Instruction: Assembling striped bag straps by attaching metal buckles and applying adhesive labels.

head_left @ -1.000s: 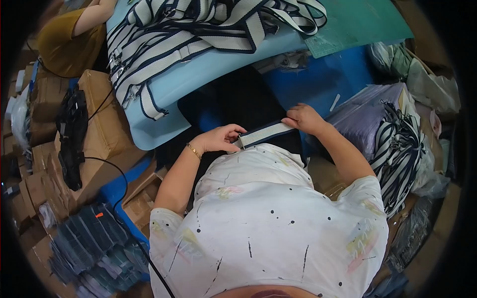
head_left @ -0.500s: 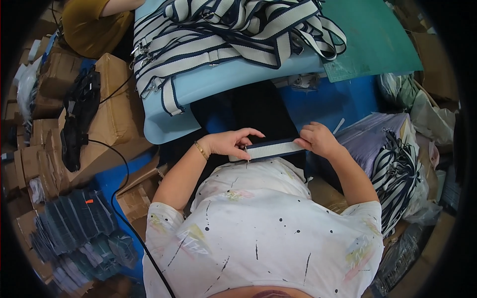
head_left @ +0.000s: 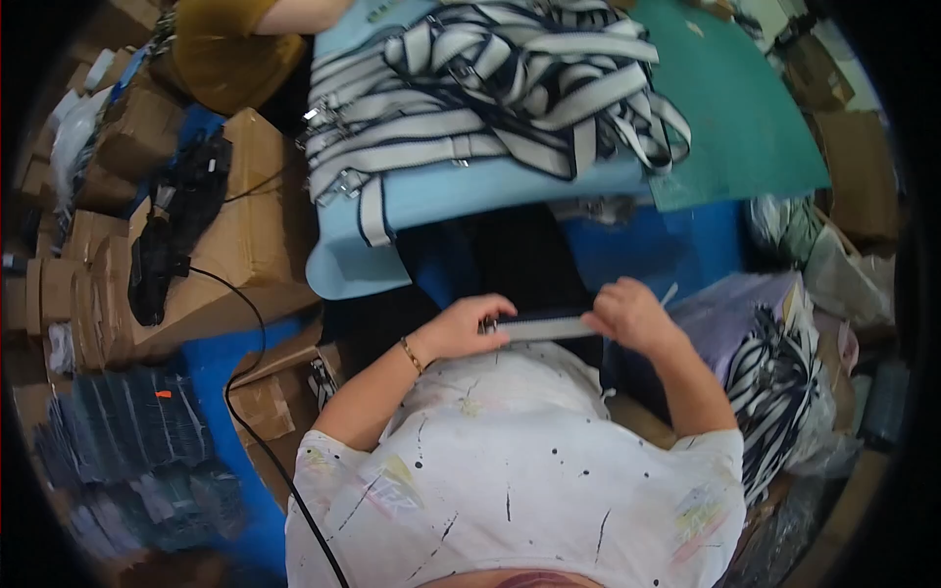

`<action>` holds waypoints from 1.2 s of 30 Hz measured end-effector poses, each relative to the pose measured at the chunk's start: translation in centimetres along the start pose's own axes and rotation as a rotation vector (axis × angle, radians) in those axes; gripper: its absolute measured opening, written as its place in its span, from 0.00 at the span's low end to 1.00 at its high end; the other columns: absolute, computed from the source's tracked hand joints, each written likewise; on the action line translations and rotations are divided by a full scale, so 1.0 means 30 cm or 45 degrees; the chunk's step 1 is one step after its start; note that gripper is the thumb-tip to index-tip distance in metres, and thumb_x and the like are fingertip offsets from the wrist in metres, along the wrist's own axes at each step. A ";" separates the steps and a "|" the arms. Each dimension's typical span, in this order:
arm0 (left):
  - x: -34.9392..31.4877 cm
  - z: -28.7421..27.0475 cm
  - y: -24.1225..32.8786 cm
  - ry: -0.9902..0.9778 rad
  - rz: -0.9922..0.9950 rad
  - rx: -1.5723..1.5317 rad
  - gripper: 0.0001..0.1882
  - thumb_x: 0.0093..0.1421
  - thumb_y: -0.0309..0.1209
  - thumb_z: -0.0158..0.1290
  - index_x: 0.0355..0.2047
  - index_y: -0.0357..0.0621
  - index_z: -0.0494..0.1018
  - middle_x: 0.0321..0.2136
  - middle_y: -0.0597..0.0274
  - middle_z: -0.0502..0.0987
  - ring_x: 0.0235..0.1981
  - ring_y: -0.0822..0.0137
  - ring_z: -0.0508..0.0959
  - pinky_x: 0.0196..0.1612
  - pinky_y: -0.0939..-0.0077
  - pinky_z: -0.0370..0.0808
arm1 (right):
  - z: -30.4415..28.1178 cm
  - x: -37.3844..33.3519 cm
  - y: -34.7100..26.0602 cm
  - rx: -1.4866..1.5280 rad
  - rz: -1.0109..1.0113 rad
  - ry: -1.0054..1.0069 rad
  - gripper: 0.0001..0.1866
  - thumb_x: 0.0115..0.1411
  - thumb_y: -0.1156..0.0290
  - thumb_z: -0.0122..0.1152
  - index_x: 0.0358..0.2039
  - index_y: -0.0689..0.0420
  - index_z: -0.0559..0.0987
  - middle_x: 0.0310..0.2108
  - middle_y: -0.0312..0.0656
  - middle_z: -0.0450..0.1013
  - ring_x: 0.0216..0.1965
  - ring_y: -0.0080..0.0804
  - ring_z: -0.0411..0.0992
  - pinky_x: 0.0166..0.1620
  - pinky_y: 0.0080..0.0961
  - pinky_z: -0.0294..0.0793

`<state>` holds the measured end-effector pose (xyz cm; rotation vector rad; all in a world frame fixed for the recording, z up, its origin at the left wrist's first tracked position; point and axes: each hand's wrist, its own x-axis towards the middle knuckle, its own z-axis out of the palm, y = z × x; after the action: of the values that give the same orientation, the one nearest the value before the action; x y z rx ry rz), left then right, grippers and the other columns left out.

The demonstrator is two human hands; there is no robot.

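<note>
A white webbing strap with dark navy edges (head_left: pixel 549 328) is stretched between my two hands, just above my lap. My left hand (head_left: pixel 461 328) pinches its left end, where a small metal fitting shows between thumb and fingers. At the other end, my right hand (head_left: pixel 630 316) is closed round the strap with the fingers curled in. Beyond my hands, a heap of similar striped straps (head_left: pixel 529 88) lies tangled on the light blue table cover (head_left: pixel 470 201). Metal clips (head_left: pixel 323 116) hang along the heap's left side, and one strap end (head_left: pixel 373 211) droops over the near edge.
A green mat (head_left: pixel 735 118) covers the table's right side. Cardboard boxes (head_left: pixel 265 216) stand at left, with a black bag (head_left: pixel 186 225) on one. A black cable (head_left: pixel 257 392) runs past my left arm. Bundled straps (head_left: pixel 774 392) lie at right. Another person's arm (head_left: pixel 299 15) reaches in at far left.
My head view has shifted, so the table and straps sit lower in the picture. The left fingers have closed in on the strap's end; the right hand keeps its grip.
</note>
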<state>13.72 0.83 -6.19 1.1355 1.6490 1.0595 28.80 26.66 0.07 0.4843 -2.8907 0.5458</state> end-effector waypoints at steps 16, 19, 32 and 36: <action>-0.041 0.012 0.061 -0.654 -0.206 -0.900 0.13 0.63 0.28 0.47 0.47 0.38 0.64 0.34 0.64 0.74 0.32 0.76 0.71 0.39 0.82 0.69 | -0.052 0.141 -0.069 0.061 -0.161 -0.045 0.15 0.51 0.64 0.64 0.15 0.55 0.70 0.17 0.39 0.67 0.19 0.38 0.68 0.23 0.31 0.67; -0.082 -0.030 0.093 -0.652 -0.211 -0.676 0.14 0.63 0.32 0.49 0.46 0.39 0.64 0.29 0.68 0.71 0.28 0.79 0.69 0.34 0.83 0.69 | -0.002 0.148 -0.065 0.297 -0.110 -0.039 0.15 0.52 0.65 0.63 0.16 0.57 0.70 0.17 0.42 0.66 0.19 0.41 0.69 0.22 0.33 0.68; -0.052 -0.018 0.107 -0.528 -0.370 -1.018 0.13 0.64 0.33 0.47 0.45 0.39 0.64 0.25 0.65 0.73 0.21 0.76 0.71 0.27 0.83 0.70 | 0.028 0.280 -0.099 0.196 -0.297 -0.066 0.16 0.54 0.61 0.60 0.16 0.55 0.71 0.17 0.40 0.67 0.19 0.40 0.69 0.21 0.33 0.68; -0.101 -0.018 0.168 -0.254 -0.459 -0.788 0.10 0.65 0.34 0.46 0.42 0.42 0.66 0.21 0.71 0.67 0.18 0.80 0.64 0.21 0.87 0.63 | 0.112 0.297 -0.047 0.639 -0.095 -0.246 0.17 0.58 0.61 0.58 0.18 0.58 0.71 0.17 0.46 0.67 0.21 0.46 0.69 0.25 0.36 0.67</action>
<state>15.11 -1.03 -0.77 0.4950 1.1817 1.0701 20.64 21.63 -0.66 0.7427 -2.8776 1.2874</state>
